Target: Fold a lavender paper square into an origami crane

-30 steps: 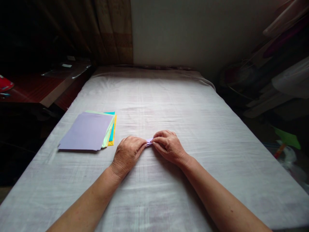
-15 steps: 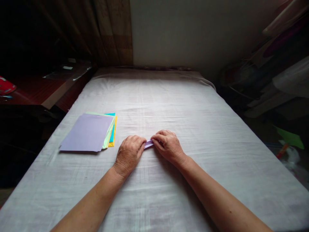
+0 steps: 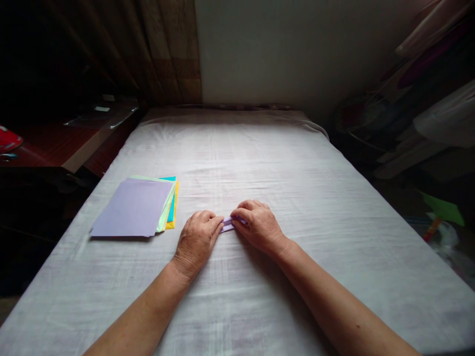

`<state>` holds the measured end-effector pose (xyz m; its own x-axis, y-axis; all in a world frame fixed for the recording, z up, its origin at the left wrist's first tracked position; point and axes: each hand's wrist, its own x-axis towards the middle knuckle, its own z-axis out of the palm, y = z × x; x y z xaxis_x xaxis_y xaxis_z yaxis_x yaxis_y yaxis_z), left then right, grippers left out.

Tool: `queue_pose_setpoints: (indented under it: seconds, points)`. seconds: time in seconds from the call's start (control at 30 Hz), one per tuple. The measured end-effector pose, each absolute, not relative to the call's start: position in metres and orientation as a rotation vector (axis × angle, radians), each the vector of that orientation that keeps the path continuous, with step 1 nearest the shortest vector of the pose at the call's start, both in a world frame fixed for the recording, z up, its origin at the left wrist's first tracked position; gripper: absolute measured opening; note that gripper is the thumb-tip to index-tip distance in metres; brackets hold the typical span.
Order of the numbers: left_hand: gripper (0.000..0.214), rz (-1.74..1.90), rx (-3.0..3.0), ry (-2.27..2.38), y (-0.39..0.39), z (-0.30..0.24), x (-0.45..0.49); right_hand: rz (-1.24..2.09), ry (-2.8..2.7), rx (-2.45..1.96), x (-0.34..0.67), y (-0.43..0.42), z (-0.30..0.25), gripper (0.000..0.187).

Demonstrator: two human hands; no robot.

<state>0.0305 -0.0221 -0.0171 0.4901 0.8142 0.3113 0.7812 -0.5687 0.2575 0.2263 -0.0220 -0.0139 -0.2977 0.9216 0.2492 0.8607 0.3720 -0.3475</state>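
A narrow folded strip of purple paper [image 3: 227, 225] lies low over the white sheet, pinched between my two hands. My left hand [image 3: 198, 240] grips its left end, fingers and thumb pressed together. At the other end, my right hand [image 3: 259, 223] holds the paper between thumb and curled fingers. Only the short middle part shows; both ends are hidden under the fingers. To the left of my left hand sits a stack of square coloured paper [image 3: 131, 207], purple on top, with pale green, blue and yellow edges sticking out at the right.
A white sheet [image 3: 230, 153] with slight wrinkles covers the bed. On the left stands a dark red wooden table [image 3: 48, 148] bearing a clear plastic sleeve [image 3: 107, 116]. Clothes [image 3: 447, 118] hang at the right, above a green sheet [image 3: 443, 208] and plastic bags.
The purple strip shows more of its inner fold between my hands, as if slightly opened. My hands stay almost in place; the whole view has shifted a little.
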Motion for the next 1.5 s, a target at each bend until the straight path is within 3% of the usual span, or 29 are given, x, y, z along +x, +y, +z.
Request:
queue_pose_setpoints:
  seconds: [0.33, 0.57, 1.5]
  points:
    - [0.013, 0.674, 2.613, 1.377, -0.025, -0.016, 0.031, -0.015, -2.223, -1.407, 0.226, -0.030, -0.018, 0.007]
    - [0.009, 0.693, 2.572, 1.367, -0.026, -0.015, 0.030, -0.046, -2.248, -1.392, 0.225, -0.032, -0.017, 0.016]
    - [0.010, 0.763, 2.310, 1.406, -0.025, -0.012, 0.034, -0.133, -2.223, -1.353, 0.223, -0.035, -0.019, 0.014]
